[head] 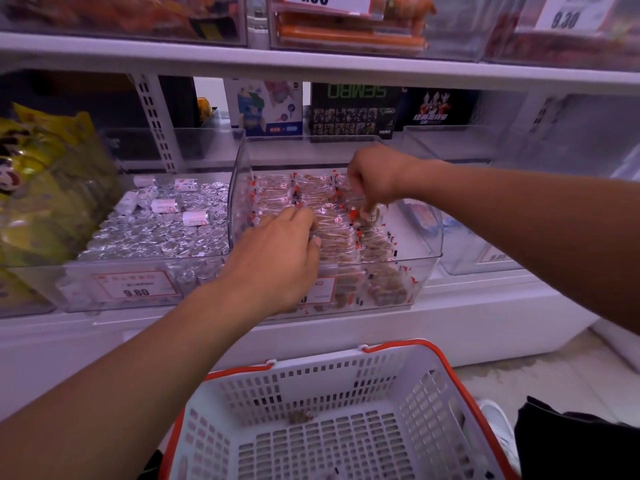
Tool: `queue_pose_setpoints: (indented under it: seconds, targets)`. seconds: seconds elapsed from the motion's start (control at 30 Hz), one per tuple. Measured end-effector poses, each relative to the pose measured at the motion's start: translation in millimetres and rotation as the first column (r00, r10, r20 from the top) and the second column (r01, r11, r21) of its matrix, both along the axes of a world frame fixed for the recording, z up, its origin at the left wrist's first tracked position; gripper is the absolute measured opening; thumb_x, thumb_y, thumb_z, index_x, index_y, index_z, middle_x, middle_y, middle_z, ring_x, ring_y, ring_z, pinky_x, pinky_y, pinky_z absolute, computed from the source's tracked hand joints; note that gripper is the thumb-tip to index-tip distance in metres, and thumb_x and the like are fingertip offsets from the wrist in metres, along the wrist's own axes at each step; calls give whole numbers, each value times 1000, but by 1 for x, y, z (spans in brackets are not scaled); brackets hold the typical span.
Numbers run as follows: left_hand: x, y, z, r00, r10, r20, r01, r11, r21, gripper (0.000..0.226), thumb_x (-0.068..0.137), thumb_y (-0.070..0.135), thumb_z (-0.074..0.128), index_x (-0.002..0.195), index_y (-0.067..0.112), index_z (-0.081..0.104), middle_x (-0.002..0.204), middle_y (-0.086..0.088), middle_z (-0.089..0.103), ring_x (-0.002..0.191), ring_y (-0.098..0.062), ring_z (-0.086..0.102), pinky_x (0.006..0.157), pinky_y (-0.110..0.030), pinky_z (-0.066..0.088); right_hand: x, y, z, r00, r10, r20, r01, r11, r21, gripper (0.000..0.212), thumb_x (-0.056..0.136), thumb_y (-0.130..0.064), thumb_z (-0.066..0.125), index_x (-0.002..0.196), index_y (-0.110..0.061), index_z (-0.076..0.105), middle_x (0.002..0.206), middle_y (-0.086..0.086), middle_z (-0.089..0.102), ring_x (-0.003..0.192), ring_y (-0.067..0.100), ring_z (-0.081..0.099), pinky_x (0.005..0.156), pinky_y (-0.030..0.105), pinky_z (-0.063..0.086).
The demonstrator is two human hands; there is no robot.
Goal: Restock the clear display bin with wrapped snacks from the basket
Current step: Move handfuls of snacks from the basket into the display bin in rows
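Both hands are working inside the clear display bin (437, 216). The left hand (281, 258) is lying palm-down on the wrapped snacks (277, 194), fingers bent at the tips and bearing on the packs beneath them; whether they are closing round a pack or only pressing, cannot tell. The right hand (372, 180) is hanging knuckles-up farther in, fingers curled downward and pinching one pack (369, 214) below them.

Snacks are sitting in rows running away from the hands toward the back wall, each pack's long axis lying across the bin. The stack is filling the bin from under the left palm to beyond the right fingertips. A bare strip of bin floor is showing to the outer side of the right hand.

The basket (311, 379) is standing below both forearms, nearly emptied; one small brown snack (300, 417) is lying on its floor, closer to the left arm.

Judgement: the pinched pack is going into the row under the right hand; the basket's remaining piece looks an easier reach for the left hand.
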State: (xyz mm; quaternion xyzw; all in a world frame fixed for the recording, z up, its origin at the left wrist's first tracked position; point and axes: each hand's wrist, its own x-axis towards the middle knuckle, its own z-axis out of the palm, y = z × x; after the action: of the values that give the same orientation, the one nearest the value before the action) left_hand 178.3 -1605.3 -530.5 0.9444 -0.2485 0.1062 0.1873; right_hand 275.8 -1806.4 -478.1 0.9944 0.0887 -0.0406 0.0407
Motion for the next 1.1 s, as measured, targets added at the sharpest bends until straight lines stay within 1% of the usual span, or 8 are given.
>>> queue_pose_setpoints:
  seconds: [0.3,0.47,0.57,0.63,0.7,0.8,0.97,1.1]
  targets:
    - [-2,-2,3,997,-21,68,25,998,-55,18,99,27,46,108,16,57,108,-3,58,100,-27,54,88,-46,48,-24,11,9,995,-64,-73,73,989,126,19,76,-8,82,93,-2,74,91,11,74,82,22,72,80,38,60]
    - [-28,3,4,778,-214,590,312,947,-69,22,94,22,54,73,15,55,71,-3,55,69,-24,51,63,-36,40,-101,6,2,744,25,668,-241,942,232,19,89,-33,66,75,-20,71,62,-9,57,54,11,52,61,23,45]
    - [-51,13,-44,692,-438,574,457,881,121,25,86,18,63,64,19,53,59,-4,53,57,-26,52,50,-34,41,-167,7,-76,555,-85,828,-415,834,364,27,93,-29,59,70,-17,63,56,-6,48,51,17,49,50,28,39]
    - [-59,23,-92,808,-544,229,452,820,351,20,84,21,64,65,18,58,62,-4,60,57,-28,59,48,-33,43,-188,9,-150,785,-57,617,-320,816,482,25,93,-28,60,70,-17,63,59,0,57,56,22,55,57,35,49]
    - [-65,32,-138,940,-276,-202,342,775,532,19,88,33,54,82,18,65,88,-7,71,77,-30,67,63,-35,50,-199,8,-225,998,60,-16,-48,900,434,20,90,-38,65,92,-19,68,81,3,69,80,24,65,83,38,52]
    - [-85,39,-210,767,272,-581,131,820,557,50,90,52,55,124,16,61,134,-12,59,115,-30,60,93,-38,49,-224,6,-317,691,18,-723,170,968,186,68,82,-49,74,136,-13,52,135,11,58,125,29,54,105,35,42]
    - [-149,34,-309,155,464,-872,163,859,485,81,95,60,48,154,9,26,163,-10,19,141,-32,36,104,-32,41,-265,9,-399,477,-195,-857,430,902,34,64,75,-44,80,122,-6,60,125,13,63,116,30,60,97,36,49]
    - [-185,15,-360,55,436,-898,-52,900,433,69,92,52,59,143,8,46,149,-12,44,133,-31,46,105,-36,40,-269,33,-429,432,-309,-847,572,820,-8,100,62,-62,82,134,1,51,136,16,56,124,32,55,102,42,47]
